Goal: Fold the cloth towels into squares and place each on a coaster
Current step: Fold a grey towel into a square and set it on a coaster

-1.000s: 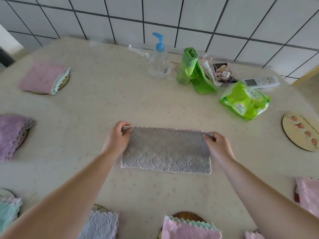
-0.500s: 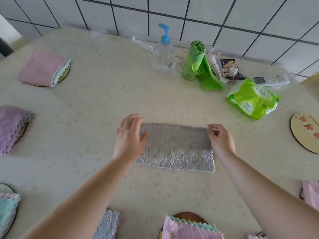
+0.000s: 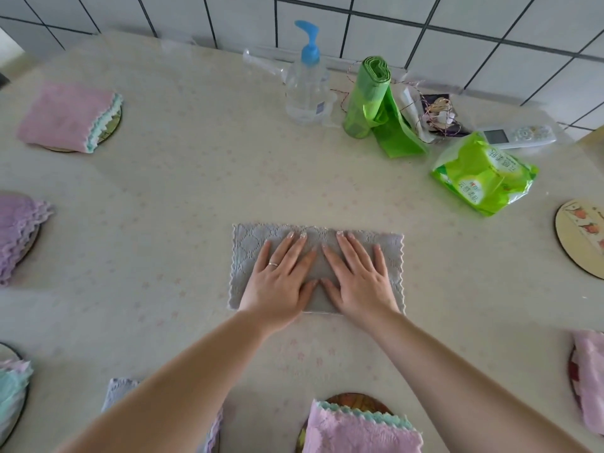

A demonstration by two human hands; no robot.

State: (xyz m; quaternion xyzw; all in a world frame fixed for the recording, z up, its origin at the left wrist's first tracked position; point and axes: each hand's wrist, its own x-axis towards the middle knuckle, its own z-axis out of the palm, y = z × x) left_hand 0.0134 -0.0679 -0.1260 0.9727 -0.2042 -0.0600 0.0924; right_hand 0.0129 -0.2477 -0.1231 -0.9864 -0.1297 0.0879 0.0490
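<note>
We see both hands lying flat on a grey towel [image 3: 243,253] spread as a long rectangle in the middle of the worktop [image 3: 170,197]. The left hand [image 3: 282,276] presses the towel's middle with straight, slightly spread fingers and wears a ring. The right hand [image 3: 358,276] lies just beside it, palm down, fingers straight too, the two thumbs nearly meeting. Neither hand grips anything.

Around the worktop's edge we count several folded towels on round coasters: a pink towel [image 3: 65,117] at far left, a purple towel [image 3: 18,233] at the left edge, a mint and pink stack [image 3: 11,387] at lower left, a pink towel with a mint trim [image 3: 361,429] on a dark coaster [image 3: 359,402] at the near edge, and another pink towel [image 3: 590,380] at the right edge. A lilac-grey towel [image 3: 119,392] shows partly behind the left forearm. One bare coaster [image 3: 578,237], printed with small orange figures, lies at the right.

By the tiled wall [image 3: 425,14] stand a clear pump bottle [image 3: 307,89] with a blue head, a roll of green bags [image 3: 367,96] and a white remote control [image 3: 519,137]. A green packet [image 3: 483,174] carries Chinese writing that we cannot read surely. The bottle's small label is too blurred to read.
</note>
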